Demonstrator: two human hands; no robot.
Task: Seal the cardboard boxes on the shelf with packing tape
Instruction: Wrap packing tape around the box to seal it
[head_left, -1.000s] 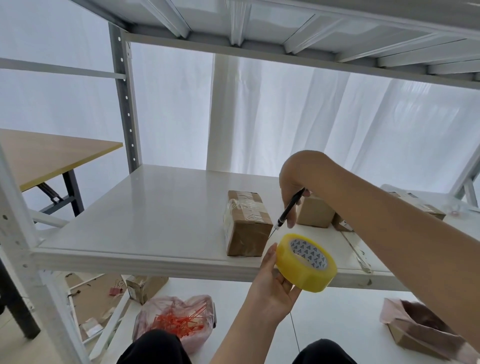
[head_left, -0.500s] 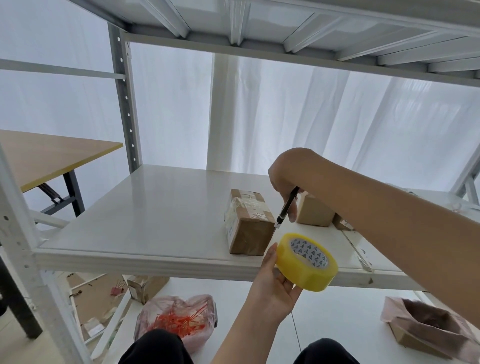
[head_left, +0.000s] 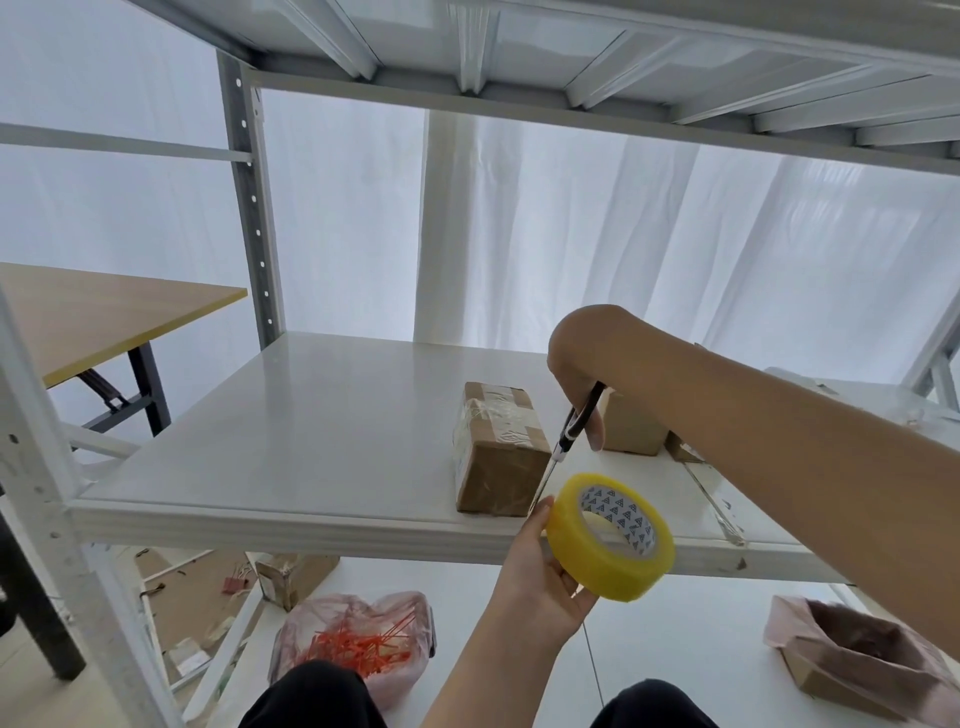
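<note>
On the shelf (head_left: 311, 467), the taped box (head_left: 498, 457) sits at the front edge, its long axis running front to back. It is wrapped in clear tape, and no writing on it can be read.

Your left hand (head_left: 540, 587) is just right of the box's front corner and nearest to it. It grips the yellow tape roll (head_left: 587, 561) at the shelf's front edge. The roll's core shows only small triangle marks, with no legible brand.

Above it, your right hand (head_left: 576, 364) pinches a black cutter (head_left: 576, 421), tip slanting down toward the gap between box and roll.

The plain box (head_left: 631, 428) lies behind that hand, farther back and to the right. It is probably the next one to seal.
</note>
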